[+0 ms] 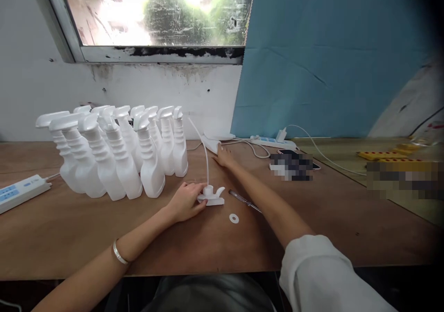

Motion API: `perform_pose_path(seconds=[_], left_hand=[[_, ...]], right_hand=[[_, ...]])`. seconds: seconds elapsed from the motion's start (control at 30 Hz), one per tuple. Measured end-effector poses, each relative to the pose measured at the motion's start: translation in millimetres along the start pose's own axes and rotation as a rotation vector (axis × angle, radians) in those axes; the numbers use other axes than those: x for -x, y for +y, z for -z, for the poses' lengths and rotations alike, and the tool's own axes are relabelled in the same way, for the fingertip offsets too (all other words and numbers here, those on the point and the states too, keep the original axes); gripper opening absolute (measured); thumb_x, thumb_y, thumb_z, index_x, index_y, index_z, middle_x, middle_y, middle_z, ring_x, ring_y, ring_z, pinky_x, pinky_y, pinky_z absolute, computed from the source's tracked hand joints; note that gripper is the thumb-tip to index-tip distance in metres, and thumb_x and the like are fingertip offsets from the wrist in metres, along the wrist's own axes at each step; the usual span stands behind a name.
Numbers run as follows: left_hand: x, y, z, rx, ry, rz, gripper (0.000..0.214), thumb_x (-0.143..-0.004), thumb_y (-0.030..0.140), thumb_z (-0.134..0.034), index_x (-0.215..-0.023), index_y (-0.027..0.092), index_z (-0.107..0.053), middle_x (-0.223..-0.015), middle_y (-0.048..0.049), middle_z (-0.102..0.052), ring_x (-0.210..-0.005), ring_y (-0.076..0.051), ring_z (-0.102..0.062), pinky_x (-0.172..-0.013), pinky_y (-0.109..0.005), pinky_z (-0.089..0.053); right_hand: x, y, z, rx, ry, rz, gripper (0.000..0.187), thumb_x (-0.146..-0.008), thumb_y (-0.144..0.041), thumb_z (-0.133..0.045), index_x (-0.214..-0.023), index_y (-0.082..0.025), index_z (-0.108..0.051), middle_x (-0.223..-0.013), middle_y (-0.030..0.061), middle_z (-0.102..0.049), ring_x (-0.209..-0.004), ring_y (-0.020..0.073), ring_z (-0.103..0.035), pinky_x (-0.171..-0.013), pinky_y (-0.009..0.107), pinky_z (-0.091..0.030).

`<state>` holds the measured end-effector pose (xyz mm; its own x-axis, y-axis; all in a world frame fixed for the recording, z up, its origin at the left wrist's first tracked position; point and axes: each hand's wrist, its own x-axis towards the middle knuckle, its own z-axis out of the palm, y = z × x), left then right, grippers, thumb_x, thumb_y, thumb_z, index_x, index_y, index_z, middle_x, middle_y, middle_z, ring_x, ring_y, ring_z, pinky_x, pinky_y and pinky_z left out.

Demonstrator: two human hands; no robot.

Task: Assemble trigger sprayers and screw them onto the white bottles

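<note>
My left hand point(183, 201) rests on the wooden table point(69, 238) with its fingers closed on a white trigger sprayer head point(212, 195) that lies upside down, its thin dip tube point(204, 148) rising from it. My right hand point(224, 157) is stretched far forward and lies on the end of a white bottle point(212, 143) lying on its side near the wall. A small white ring washer point(234, 218) and a pen-like tool point(244, 201) lie on the table between my arms.
Several white spray bottles with trigger heads point(118, 150) stand in a group at the left. White power strips lie at the far left point(19, 192) and by the blue panel point(274, 142), with cables. A phone point(294, 162) lies to the right. Yellow parts point(381, 155) sit farther right.
</note>
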<state>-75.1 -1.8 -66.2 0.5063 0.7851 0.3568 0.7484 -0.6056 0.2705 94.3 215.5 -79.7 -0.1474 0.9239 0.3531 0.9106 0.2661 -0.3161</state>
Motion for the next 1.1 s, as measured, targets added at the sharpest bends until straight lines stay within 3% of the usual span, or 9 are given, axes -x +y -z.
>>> perform_pose_path(seconds=[0.2,0.43,0.6,0.73,0.9,1.1], left_hand=[[0,3,2.1,0.096,-0.007,0.027,0.038,-0.078,0.029,-0.046,-0.114,0.016,-0.047,-0.091,-0.0065,-0.062,-0.084,-0.021,-0.056,-0.076,-0.033,-0.037],[0,3,0.7,0.525,0.009,0.097,0.026,-0.081,0.031,-0.041,-0.097,0.014,-0.051,-0.08,-0.0016,-0.057,-0.07,-0.014,-0.051,-0.065,-0.024,-0.039],[1,0,-2.6,0.64,-0.014,0.096,0.026,-0.081,0.035,-0.041,-0.092,0.014,-0.052,-0.078,-0.0005,-0.055,-0.07,-0.014,-0.049,-0.064,-0.023,-0.038],[2,2,-0.7,0.685,-0.125,0.044,0.026,-0.079,0.035,-0.043,-0.091,0.014,-0.052,-0.077,-0.0008,-0.055,-0.069,-0.014,-0.048,-0.063,-0.023,-0.038],[3,7,2.7,0.69,-0.255,-0.017,0.027,-0.075,0.035,-0.043,-0.087,0.013,-0.054,-0.074,-0.0008,-0.056,-0.067,-0.014,-0.048,-0.061,-0.022,-0.037],[3,6,3.5,0.665,-0.313,-0.043,0.028,-0.074,0.034,-0.042,-0.086,0.013,-0.055,-0.073,-0.0006,-0.056,-0.066,-0.013,-0.047,-0.06,-0.022,-0.036]], right_hand=[[19,-6,-2,0.051,0.017,0.081,0.045,-0.077,-0.021,-0.049,-0.118,-0.003,-0.041,-0.116,0.03,-0.047,-0.111,0.0361,-0.043,-0.093,0.048,-0.028],[66,19,26,-0.1,0.001,0.122,0.041,-0.077,-0.029,-0.051,-0.112,-0.009,-0.047,-0.102,0.0225,-0.056,-0.094,0.0337,-0.054,-0.082,0.047,-0.037],[73,32,38,-0.477,0.013,0.041,0.04,-0.086,-0.043,-0.032,-0.101,-0.012,-0.053,-0.086,0.011,-0.063,-0.078,0.0222,-0.059,-0.072,0.035,-0.045],[66,32,47,-0.755,0.047,-0.054,0.057,-0.089,-0.045,-0.012,-0.104,-0.007,-0.051,-0.084,0.0146,-0.065,-0.068,0.0192,-0.059,-0.063,0.031,-0.046],[58,39,61,-1.381,0.141,-0.286,0.034,-0.084,-0.039,-0.035,-0.101,-0.013,-0.05,-0.086,0.0103,-0.065,-0.071,0.0174,-0.06,-0.065,0.03,-0.048],[56,46,66,-1.61,0.243,-0.412,0.018,-0.081,-0.027,-0.04,-0.093,-0.018,-0.048,-0.077,0.0052,-0.064,-0.064,0.0138,-0.059,-0.057,0.026,-0.05]])
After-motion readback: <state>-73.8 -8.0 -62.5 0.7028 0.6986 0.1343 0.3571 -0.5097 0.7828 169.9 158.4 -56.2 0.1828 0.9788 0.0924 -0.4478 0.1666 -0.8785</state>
